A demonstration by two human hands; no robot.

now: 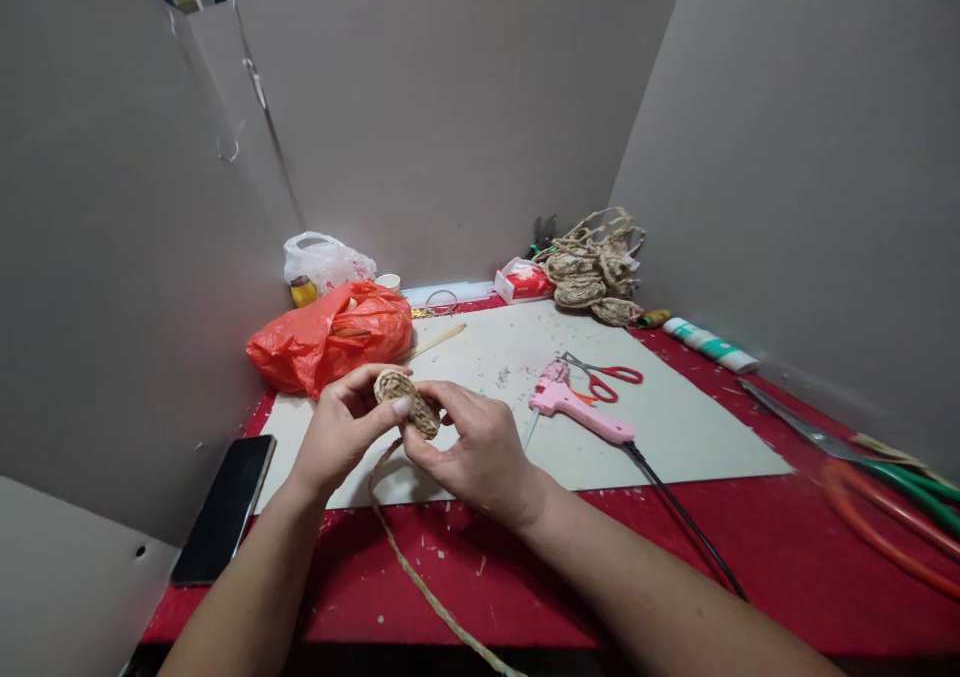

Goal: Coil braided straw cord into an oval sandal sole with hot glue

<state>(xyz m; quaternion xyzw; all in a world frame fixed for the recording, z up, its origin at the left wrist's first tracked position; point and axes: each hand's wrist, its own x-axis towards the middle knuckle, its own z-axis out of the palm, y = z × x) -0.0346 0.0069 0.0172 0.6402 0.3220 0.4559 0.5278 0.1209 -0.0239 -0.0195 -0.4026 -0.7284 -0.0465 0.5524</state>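
Between my two hands is a small oval coil of braided straw cord (421,419), held up over the white board (675,447). My left hand (352,417) pinches its left side, with the thumb across the front. On the right side, the fingers and thumb of my right hand (480,447) close around its edge. A loose tail of the cord (420,582) drops from the coil and runs over the table's front edge. To the right, a pink glue gun (585,412) lies on the board beside small scissors (604,375) with red handles.
A black phone (223,512) lies at left. An orange plastic bag (330,337) and a white bag (326,262) stand behind it. Bundled straw cord (596,272) and a red-and-white box (523,281) sit at the back. Large shears (840,447) lie right; a black cable (690,522) crosses the red cloth.
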